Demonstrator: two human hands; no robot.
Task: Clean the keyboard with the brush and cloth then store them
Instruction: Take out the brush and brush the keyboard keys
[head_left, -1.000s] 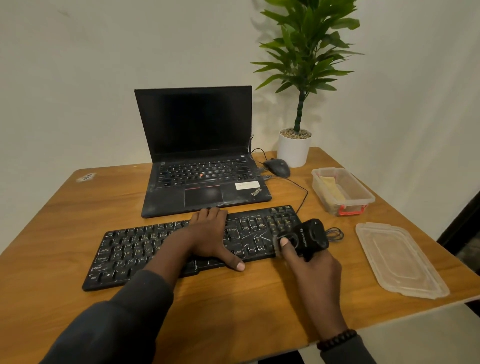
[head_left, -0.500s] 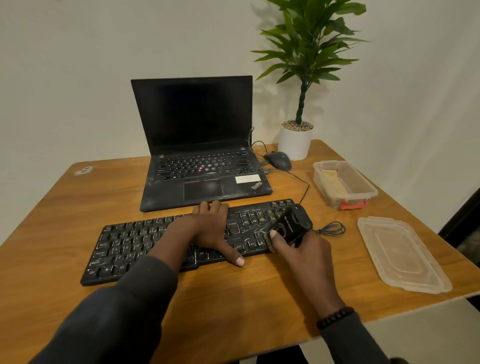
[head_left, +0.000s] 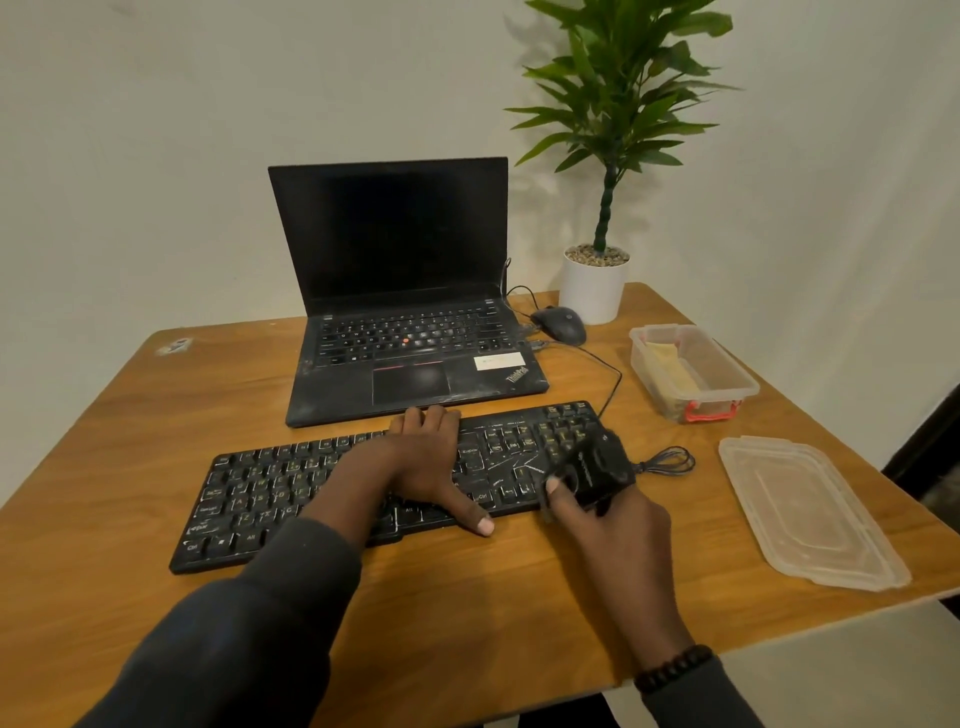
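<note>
A black dusty keyboard (head_left: 270, 493) lies across the wooden table in front of the laptop. My left hand (head_left: 426, 462) rests flat on its middle keys, thumb at the front edge. My right hand (head_left: 608, 525) grips a black brush (head_left: 597, 465) that sits over the keyboard's right end, near the number keys. A thin looped cord (head_left: 670, 461) trails from the brush to the right. A yellow cloth (head_left: 670, 364) lies inside a clear plastic box (head_left: 727, 364) at the right.
The box's clear lid (head_left: 800, 514) lies near the table's right front edge. An open black laptop (head_left: 395, 249) stands behind the keyboard, with a wired mouse (head_left: 558, 323) and a white plant pot (head_left: 592, 291) at the back right.
My right hand has carried the brush from just off the keyboard's right end onto its right-hand keys. My left hand has stayed on the middle keys.
</note>
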